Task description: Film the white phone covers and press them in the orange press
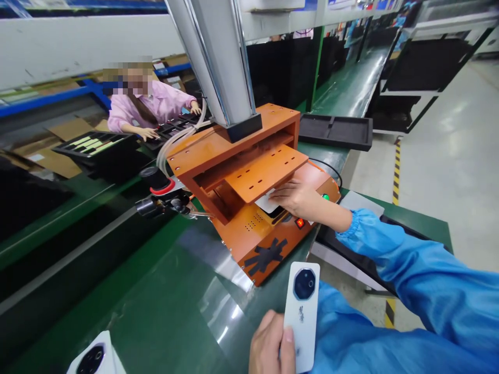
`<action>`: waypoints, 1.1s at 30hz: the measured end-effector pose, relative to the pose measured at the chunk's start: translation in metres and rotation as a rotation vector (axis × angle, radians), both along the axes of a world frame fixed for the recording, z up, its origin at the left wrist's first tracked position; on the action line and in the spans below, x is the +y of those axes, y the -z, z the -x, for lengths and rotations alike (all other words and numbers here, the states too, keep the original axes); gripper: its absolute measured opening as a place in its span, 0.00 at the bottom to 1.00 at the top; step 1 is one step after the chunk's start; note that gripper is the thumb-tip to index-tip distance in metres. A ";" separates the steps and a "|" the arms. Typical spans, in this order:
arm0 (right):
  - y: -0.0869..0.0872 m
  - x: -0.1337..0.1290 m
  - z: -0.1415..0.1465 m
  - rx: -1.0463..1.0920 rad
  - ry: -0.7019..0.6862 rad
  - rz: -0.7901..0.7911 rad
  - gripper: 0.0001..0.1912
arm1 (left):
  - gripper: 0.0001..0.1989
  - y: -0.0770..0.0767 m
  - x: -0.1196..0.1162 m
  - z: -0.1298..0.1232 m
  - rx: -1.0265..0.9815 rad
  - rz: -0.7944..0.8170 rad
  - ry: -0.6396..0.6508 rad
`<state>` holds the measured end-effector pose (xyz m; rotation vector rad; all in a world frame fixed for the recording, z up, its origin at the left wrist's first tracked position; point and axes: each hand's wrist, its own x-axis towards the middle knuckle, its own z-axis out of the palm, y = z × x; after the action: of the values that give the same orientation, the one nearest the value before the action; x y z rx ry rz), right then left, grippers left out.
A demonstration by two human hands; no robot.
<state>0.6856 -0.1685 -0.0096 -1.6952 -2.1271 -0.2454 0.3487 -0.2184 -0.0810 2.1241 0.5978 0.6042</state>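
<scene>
In the lower middle of the head view, my left hand (pixel 268 345) is closed around a white phone (pixel 301 324). That phone is upright, its back with the dark octagonal camera ring turned toward me. My right hand (pixel 298 198) reaches under the raised orange plate (pixel 268 169) of a press. Its fingers are closed on the edge of a second white phone (pixel 264 202), which lies at a black fixture; the plate and the fingers hide part of it. A third white phone (pixel 95 356) with a dark camera area sits at the lower left, cut by the frame.
The orange press (pixel 234 234) has a grey cylinder (pixel 224 57) on top, a lit red switch (pixel 299 223) and a green button (pixel 325 197). A black tray (pixel 335 130) stands behind it on the green bench (pixel 156 306). A co-worker in pink (pixel 167 101) works across the line.
</scene>
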 end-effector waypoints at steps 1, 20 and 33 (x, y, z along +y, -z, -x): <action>-0.002 0.000 -0.001 0.009 0.001 0.013 0.18 | 0.17 0.002 -0.001 -0.001 0.005 -0.023 0.015; 0.058 -0.084 0.001 0.388 0.634 -0.637 0.18 | 0.09 -0.026 0.033 -0.035 0.076 -0.547 0.002; 0.094 -0.141 -0.032 0.198 0.591 -0.336 0.21 | 0.05 -0.007 0.039 -0.031 0.069 -0.740 -0.077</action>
<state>0.7177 -0.3098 -0.1041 -1.9934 -1.3156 -0.5415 0.3796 -0.1796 -0.0740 2.8265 0.5445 0.8972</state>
